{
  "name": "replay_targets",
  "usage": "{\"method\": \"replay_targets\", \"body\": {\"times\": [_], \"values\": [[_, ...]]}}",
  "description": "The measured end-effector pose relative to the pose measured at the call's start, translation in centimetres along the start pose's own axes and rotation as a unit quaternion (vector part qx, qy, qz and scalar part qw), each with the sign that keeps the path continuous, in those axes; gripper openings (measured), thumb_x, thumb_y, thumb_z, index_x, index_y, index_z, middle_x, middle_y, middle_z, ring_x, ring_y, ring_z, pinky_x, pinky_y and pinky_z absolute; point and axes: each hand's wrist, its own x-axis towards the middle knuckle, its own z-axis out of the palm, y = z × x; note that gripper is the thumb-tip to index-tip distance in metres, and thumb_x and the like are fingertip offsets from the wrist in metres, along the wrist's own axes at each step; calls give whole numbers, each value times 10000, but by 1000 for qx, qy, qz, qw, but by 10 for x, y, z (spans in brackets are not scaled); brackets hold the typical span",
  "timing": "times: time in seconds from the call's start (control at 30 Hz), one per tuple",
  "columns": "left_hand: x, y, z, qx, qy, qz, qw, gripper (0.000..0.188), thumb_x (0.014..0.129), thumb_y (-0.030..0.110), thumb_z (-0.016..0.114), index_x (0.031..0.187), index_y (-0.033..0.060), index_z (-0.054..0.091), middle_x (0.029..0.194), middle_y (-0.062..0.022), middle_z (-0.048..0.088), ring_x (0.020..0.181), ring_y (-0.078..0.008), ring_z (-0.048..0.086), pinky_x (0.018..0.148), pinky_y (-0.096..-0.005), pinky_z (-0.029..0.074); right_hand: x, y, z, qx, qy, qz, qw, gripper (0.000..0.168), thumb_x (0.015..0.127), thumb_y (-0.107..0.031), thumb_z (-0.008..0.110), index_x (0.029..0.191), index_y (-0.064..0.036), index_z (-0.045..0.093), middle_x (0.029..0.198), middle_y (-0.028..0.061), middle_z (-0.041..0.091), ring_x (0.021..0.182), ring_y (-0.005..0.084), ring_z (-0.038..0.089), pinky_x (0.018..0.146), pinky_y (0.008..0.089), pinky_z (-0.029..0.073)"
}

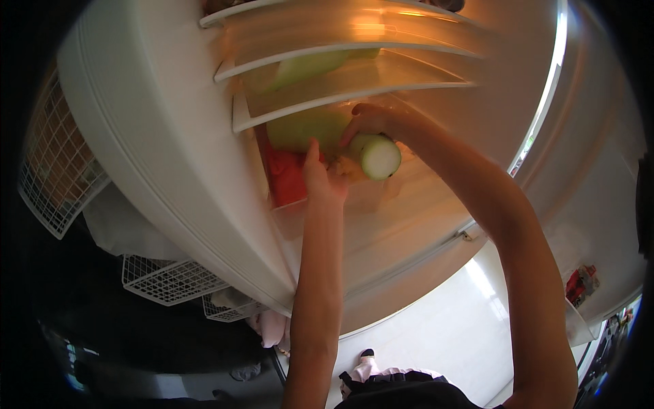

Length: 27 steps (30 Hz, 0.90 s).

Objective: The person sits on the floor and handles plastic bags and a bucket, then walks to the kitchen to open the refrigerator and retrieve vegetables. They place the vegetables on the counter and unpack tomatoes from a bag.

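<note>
Inside the open refrigerator, a large pale green gourd (306, 128) lies in the bottom compartment, with a round, white cut end facing out at the right. I cannot tell whether the cut end (381, 157) belongs to the same gourd or to a second piece. My right hand (369, 121) rests over its top, fingers curled on the far side. Low at its near side is my left hand (324, 176), thumb raised and palm towards it; its fingertips are hidden. Beside that hand, a red plastic bag (287, 179) sits at the left of the compartment.
White-edged refrigerator shelves (352, 94) rise above my hands, one with another pale green item (311, 67). The open door (587, 168) stands at right, with a red packet (581, 283) in its low bin. White wire baskets (171, 281) hang at left.
</note>
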Motion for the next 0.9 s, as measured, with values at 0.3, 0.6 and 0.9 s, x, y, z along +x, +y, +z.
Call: {"method": "replay_targets", "body": {"times": [0.3, 0.6, 0.9], "values": [[27, -6, -16, 6, -175, -21, 984, 432, 882, 306, 603, 1194, 64, 428, 1137, -92, 458, 1095, -272, 459, 949, -488, 418, -31, -5, -18, -128, 57, -81, 987, 913, 529, -255, 781, 1323, -11, 401, 1261, 207, 483, 1045, 301, 567, 810, 358, 509], [-47, -24, 23, 65, -153, -60, 984, 565, 805, 267, 698, 1247, 73, 404, 1210, -81, 460, 1164, -254, 437, 1011, -451, 386, -134, 13, -31, -46, 66, -93, 992, 838, 561, -254, 755, 1293, -12, 425, 1170, 182, 533, 977, 270, 576, 838, 338, 463], [-164, -91, 14, 66, -176, -94, 978, 528, 837, 181, 670, 1292, 123, 408, 1229, -29, 494, 1123, -208, 486, 924, -429, 443, -259, 79, -11, -20, 131, -59, 990, 833, 568, -183, 778, 1302, -46, 408, 1090, 164, 585, 1004, 258, 573, 860, 346, 450]]}}
